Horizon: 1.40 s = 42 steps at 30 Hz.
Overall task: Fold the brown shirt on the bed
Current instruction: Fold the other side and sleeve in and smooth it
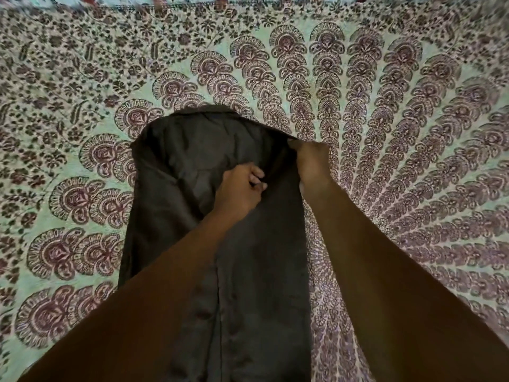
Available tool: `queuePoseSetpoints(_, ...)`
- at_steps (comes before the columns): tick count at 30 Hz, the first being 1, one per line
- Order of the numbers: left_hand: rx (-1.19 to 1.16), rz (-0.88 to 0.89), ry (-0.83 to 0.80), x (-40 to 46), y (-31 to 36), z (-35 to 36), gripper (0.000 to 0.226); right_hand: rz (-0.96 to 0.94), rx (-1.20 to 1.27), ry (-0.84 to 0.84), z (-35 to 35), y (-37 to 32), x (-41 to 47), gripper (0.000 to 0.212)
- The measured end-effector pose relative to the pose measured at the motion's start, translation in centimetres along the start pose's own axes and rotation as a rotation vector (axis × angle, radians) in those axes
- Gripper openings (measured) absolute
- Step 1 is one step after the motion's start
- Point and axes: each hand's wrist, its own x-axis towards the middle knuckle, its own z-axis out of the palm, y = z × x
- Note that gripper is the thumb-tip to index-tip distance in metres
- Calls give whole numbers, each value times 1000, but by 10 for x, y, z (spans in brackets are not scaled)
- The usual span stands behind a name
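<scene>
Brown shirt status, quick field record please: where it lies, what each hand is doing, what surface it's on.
shirt: brown shirt lying lengthwise on the bed, collar at far end
left hand: left hand pinches fabric near the shirt's middle
right hand: right hand grips the shirt's right edge near the shoulder
surface: patterned bedsheet

A brown shirt (192, 188) lies lengthwise on a bed (413, 133) covered in a pale green sheet printed with dark red fan motifs. The collar points away. The left hand (241, 188) pinches cloth near the shirt's middle. The right hand (311, 158) grips its right shoulder edge. Both forearms reach in from below.
</scene>
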Motion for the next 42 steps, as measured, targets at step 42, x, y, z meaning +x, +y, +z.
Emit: queuePoseSetpoints(42, -68, -35, -128, 6, -1, -16, 10, 282, -4, 63, 22, -36, 23, 35)
